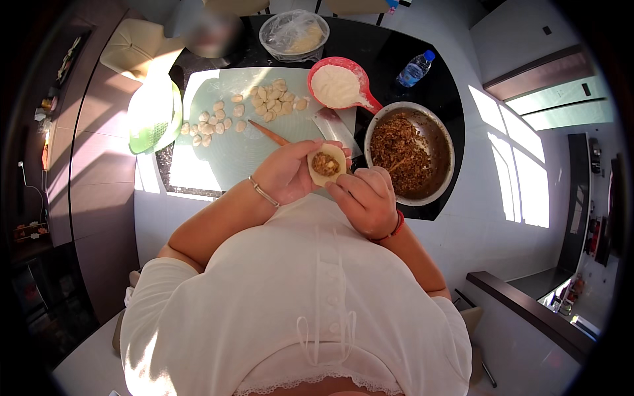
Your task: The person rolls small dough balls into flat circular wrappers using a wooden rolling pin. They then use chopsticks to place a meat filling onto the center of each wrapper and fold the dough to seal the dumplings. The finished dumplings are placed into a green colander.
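Note:
My left hand (292, 171) cradles a round dough wrapper (319, 180) on its fingers, with brown minced filling (325, 164) in its middle. The fingertips of my right hand (364, 198) pinch the wrapper's lower right edge; something thin, partly hidden, shows near these fingers. Right of the hands stands a metal bowl (449, 163) of the same brown filling, with a stick-like utensil in it. Beyond my left hand, a wooden rolling pin (267, 132) lies on a pale board (223, 168). Small flattened dough pieces (272, 101) are scattered on the board. A cleaver blade (333, 129) rests near its right edge.
A red scoop (369, 96) of white flour stands behind the cleaver. Farther back are a plastic-covered bowl (294, 34) with dough and a water bottle (416, 68) on the black table (376, 44). Green and white baskets (156, 116) sit at the left; a blurred person (213, 34) is across the table.

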The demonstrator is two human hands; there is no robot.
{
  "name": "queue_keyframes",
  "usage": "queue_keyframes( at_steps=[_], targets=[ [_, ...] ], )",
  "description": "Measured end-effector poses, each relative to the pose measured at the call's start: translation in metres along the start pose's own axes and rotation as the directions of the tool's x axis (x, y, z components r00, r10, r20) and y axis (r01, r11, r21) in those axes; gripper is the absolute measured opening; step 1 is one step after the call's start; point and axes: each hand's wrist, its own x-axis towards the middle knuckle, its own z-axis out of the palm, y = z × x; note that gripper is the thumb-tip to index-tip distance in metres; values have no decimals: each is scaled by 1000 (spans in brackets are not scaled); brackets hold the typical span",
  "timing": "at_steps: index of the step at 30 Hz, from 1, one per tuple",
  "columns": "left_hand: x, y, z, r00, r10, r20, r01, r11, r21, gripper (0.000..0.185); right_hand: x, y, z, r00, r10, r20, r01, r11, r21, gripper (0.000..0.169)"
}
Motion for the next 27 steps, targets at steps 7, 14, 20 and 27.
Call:
queue_keyframes(
  at_steps=[7, 14, 20, 27],
  targets=[
    [-9, 2, 9, 996, -22, 84, 17, 998, 65, 50, 13, 4, -7, 992, 124, -30, -118, 982, 147, 30],
    [-18, 4, 21, 985, 72, 154, -148, 812, 565, 51, 19, 12, -9, 974, 226, -2, -218, 939, 266, 23],
    [-21, 2, 22, 985, 111, 130, -171, 645, 745, 47, 24, 14, -12, 944, 328, 41, -321, 880, 351, 20],
    [-21, -3, 29, 953, 259, 154, -277, 551, 787, 66, 26, 12, -12, 886, 441, 144, -461, 798, 389, 23]
  ],
)
